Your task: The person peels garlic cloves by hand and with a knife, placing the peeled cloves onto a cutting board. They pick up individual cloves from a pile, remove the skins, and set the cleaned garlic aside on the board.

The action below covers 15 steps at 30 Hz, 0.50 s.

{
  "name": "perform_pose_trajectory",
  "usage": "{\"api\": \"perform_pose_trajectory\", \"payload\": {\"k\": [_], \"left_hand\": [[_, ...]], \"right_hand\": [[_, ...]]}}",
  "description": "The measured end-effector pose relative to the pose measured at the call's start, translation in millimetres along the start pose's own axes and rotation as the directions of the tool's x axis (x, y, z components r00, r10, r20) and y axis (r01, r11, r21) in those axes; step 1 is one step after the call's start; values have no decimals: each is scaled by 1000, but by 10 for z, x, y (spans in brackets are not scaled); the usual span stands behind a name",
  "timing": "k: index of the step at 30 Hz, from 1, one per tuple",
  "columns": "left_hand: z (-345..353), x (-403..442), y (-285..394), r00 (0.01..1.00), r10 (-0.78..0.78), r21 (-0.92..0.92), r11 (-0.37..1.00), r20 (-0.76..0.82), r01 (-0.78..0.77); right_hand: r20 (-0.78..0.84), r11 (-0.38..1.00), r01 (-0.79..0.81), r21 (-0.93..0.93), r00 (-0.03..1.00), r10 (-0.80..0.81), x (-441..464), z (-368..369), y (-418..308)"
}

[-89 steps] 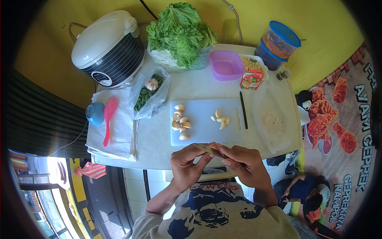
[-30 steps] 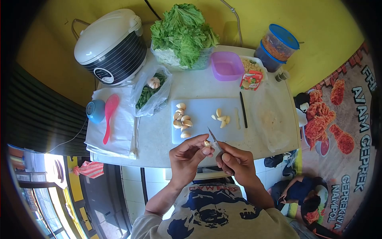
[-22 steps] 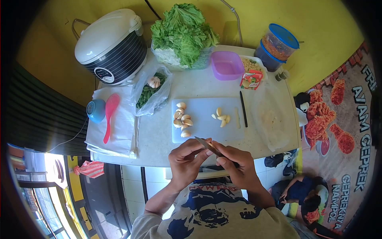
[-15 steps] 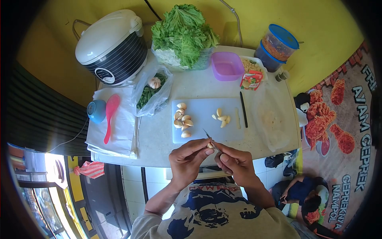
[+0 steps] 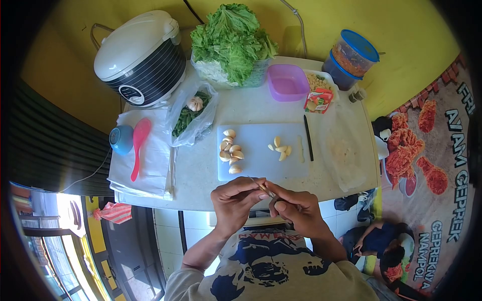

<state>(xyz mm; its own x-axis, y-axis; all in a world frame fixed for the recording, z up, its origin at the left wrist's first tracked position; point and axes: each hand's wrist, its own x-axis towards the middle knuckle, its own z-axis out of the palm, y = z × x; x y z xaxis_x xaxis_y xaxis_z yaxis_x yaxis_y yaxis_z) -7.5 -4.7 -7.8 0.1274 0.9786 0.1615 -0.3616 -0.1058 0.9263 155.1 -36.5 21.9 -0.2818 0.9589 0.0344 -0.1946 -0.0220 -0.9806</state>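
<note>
A pink rice paddle point(image 5: 137, 155) lay beside a blue cup point(image 5: 121, 140) on the worktop point(image 5: 196, 175). Unpeeled cloves point(image 5: 223, 156) sat on the left part of a cutting board point(image 5: 256, 145). Just off its near edge, the left hand's point(image 5: 233, 205) fingers pinched a mostly hidden garlic clove point(image 5: 264, 188). Peeled cloves point(image 5: 282, 149) lay further right on the board. The right hand's point(image 5: 301, 208) fingers were closed around a small knife point(image 5: 271, 194), its blade against the pinched clove.

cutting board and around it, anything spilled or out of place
No spill shows on the cutting board; only the red packet seems slightly askew, tilted across the near edge of the white tray.
</note>
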Motion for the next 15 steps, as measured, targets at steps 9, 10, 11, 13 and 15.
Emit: {"api": "perform_pose_trajectory", "payload": {"k": [9, 10, 11, 13, 15], "left_hand": [[-33, 34, 6, 999, 51, 98, 994, 10, -52], [-25, 45, 22, 998, 53, 100, 993, 26, -55], [-19, 50, 30, 998, 53, 101, 993, 42, -57], [-3, 52, 5, 999, 41, 60, 997, 30, -43], [16, 32, -31, 999, 25, 18, 1000, 21, -26]], "right_hand": [[-2, 998, 21, 51, 1000, -21, 23, -10, 86], [-6, 995, -7, 103, 1000, 8, 26, -7, 82], [-7, 995, -8, 104, 1000, 8, 24, -14, 70], [36, 947, -186, 262, 982, 183, 23, -45, 37], [47, 910, -236, 342, 971, 235, 22, -52, 3]]}}
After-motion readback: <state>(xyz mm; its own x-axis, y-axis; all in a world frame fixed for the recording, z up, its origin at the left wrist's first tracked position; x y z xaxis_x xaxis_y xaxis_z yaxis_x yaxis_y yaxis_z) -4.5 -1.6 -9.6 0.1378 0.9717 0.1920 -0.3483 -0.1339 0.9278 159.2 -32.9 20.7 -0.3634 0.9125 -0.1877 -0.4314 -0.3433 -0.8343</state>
